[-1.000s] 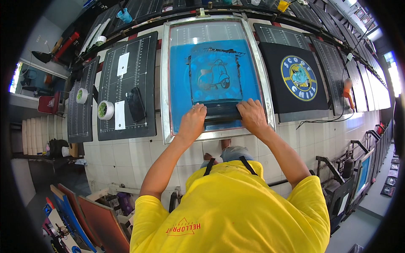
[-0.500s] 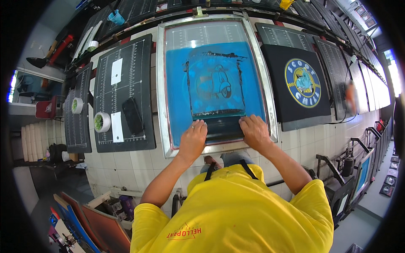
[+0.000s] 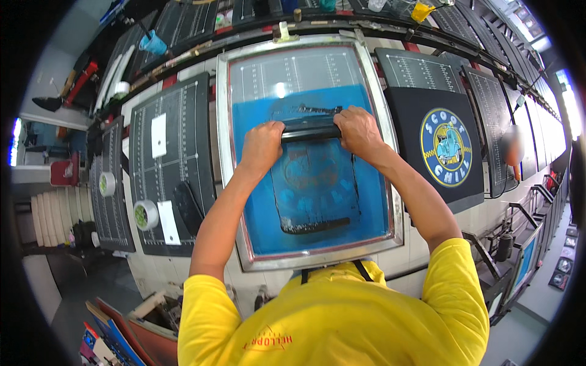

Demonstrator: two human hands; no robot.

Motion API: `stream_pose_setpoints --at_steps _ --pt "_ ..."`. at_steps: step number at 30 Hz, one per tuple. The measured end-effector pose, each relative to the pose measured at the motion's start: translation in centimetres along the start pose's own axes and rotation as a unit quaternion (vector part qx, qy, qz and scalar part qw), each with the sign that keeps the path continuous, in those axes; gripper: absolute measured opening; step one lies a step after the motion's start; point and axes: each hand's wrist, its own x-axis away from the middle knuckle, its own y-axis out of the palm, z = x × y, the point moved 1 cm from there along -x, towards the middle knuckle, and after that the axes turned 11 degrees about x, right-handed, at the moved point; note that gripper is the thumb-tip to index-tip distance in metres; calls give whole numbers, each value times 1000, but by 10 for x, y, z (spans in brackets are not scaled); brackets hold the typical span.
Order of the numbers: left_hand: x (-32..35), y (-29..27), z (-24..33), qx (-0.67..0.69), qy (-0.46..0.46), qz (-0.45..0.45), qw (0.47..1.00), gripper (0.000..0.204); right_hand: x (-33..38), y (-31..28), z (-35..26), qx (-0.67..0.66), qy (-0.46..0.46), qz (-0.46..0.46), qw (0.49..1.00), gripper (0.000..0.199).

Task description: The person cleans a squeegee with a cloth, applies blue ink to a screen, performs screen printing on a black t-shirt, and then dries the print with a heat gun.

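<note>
A metal-framed printing screen (image 3: 390,183) with blue mesh lies before me. Across its upper part sits a dark squeegee (image 3: 311,130), gripped at both ends. My left hand (image 3: 263,145) is closed round its left end, and my right hand (image 3: 360,129) is closed round its right end. Black ink (image 3: 314,226) forms a thick line on the mesh near the screen's near side. Thinner ink streaks run up both sides, and more ink shows just beyond the squeegee. A faint round design shows through the mesh below the squeegee.
On the right, a black shirt (image 3: 406,131) with a round scooter print covers a board. A gridded board (image 3: 183,131) on the left carries white paper pieces, a tape roll (image 3: 146,215) and a dark object (image 3: 187,207). Beyond the rail stands a blue cup (image 3: 152,43).
Both hands have moved the squeegee away from me, from the screen's near end to its upper part. A thick ink line now shows near the near end. My view has shifted slightly.
</note>
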Motion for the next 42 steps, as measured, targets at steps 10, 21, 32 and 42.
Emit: stream_pose_setpoints --at_steps 10,21,32,42 --pt "-10 -9 4 -16 21 15 1000 20 -5 -4 7 28 11 -17 999 12" --pt "80 -37 76 -12 21 35 999 23 77 -61 -40 32 -18 30 999 19" --pt "243 4 156 7 26 86 996 26 225 -94 -134 1 -15 51 999 23" --pt "269 26 165 11 24 89 996 37 259 -82 -149 13 6 51 999 33"
